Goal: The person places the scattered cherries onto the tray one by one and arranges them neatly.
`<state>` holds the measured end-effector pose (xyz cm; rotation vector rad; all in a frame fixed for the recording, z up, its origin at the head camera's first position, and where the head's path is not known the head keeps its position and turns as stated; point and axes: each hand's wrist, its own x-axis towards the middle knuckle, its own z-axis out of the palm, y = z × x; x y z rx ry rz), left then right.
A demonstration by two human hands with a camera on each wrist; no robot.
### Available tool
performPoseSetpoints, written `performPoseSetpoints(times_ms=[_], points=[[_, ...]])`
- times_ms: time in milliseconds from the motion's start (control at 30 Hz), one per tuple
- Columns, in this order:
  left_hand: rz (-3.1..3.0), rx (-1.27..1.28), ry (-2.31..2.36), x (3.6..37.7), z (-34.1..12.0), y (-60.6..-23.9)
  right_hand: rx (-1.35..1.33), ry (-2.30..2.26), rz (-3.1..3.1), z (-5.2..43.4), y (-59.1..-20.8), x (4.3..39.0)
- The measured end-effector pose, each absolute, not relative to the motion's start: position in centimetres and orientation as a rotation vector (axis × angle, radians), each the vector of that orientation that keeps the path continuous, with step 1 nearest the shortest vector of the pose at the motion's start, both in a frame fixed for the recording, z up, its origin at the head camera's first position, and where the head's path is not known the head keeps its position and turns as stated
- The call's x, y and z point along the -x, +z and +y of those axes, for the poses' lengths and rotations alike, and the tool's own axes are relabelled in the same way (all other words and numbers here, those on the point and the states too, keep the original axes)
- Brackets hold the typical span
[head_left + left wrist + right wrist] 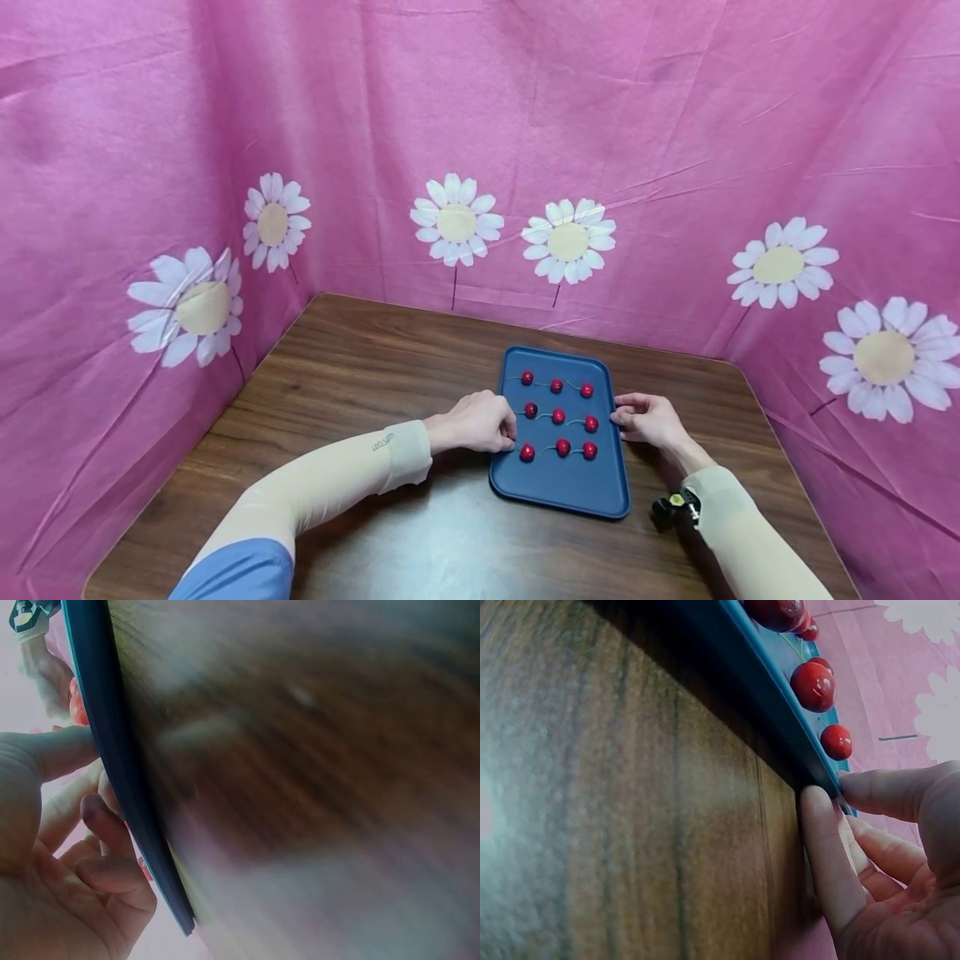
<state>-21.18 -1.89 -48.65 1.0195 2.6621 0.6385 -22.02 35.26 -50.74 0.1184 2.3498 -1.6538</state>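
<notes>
A dark blue rectangular tray (551, 488) lies on the table, carrying several red cherries (558, 416) with green stems in three rows. My left hand (480, 422) reaches over the tray's left edge. Its thumb and forefinger pinch the stem of the nearest-row left cherry (527, 452); in the left wrist view the rim hides the fingertips. The other fingers (112, 874) curl beside the tray wall. On the opposite side my right hand (649, 422) grips the tray's right rim, thumb (889, 793) over the edge and forefinger (826, 847) low against the outer wall.
The brown wood-grain table (360, 367) has pink cloth (600, 100) with white daisies hanging around its back and sides. A small black device (678, 507) is strapped at the right wrist.
</notes>
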Motion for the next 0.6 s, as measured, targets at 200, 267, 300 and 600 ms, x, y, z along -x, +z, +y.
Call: performPoseSetpoints(times_ms=[200, 267, 300, 600], points=[[2.652, -1.011, 0.663, 21.2, -2.5, -48.9, -0.113, -1.672, 2.331, 35.1, -51.0, 22.0], [2.648, -1.015, 0.669, 21.2, -2.7, -48.9, -0.112, -1.666, 2.334, 35.0, -51.1, 22.0], [2.649, -1.019, 0.672, 21.2, -2.8, -48.9, -0.108, -1.661, 2.335, 34.9, -51.1, 22.0], [2.735, -0.977, 0.936, 22.6, -5.2, -47.4, -0.077, -1.630, 2.394, 34.7, -50.6, 21.4]])
